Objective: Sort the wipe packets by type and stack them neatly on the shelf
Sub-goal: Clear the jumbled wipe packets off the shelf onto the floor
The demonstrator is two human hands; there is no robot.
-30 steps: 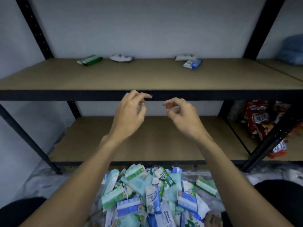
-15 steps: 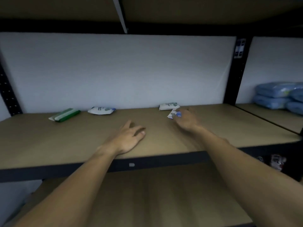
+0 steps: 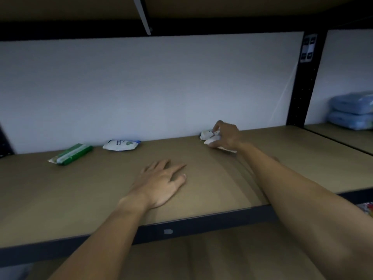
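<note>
Brown board forms the shelf (image 3: 80,188), edged in front by a black metal rail, with a pale wall (image 3: 161,87) behind it. The left hand (image 3: 161,182) lies flat on the board in the middle of the frame, palm down, fingers straight and slightly spread, holding nothing. The right hand (image 3: 227,138) reaches to the back of the shelf, right of centre, its fingers curled round a white packet (image 3: 214,140) that rests on the board. Just behind it, touching or nearly touching, a second white packet (image 3: 205,134) lies against the wall; blur keeps the contact unclear. Further left along the wall sits a printed packet (image 3: 120,145), white with blue and green marks, and left of that, well apart from the hands, a green packet (image 3: 71,154) lies at an angle. A black upright (image 3: 302,87) stands at the right, and beyond it, at the right edge of the frame, blue packs (image 3: 351,110) are stacked on the neighbouring shelf.
</note>
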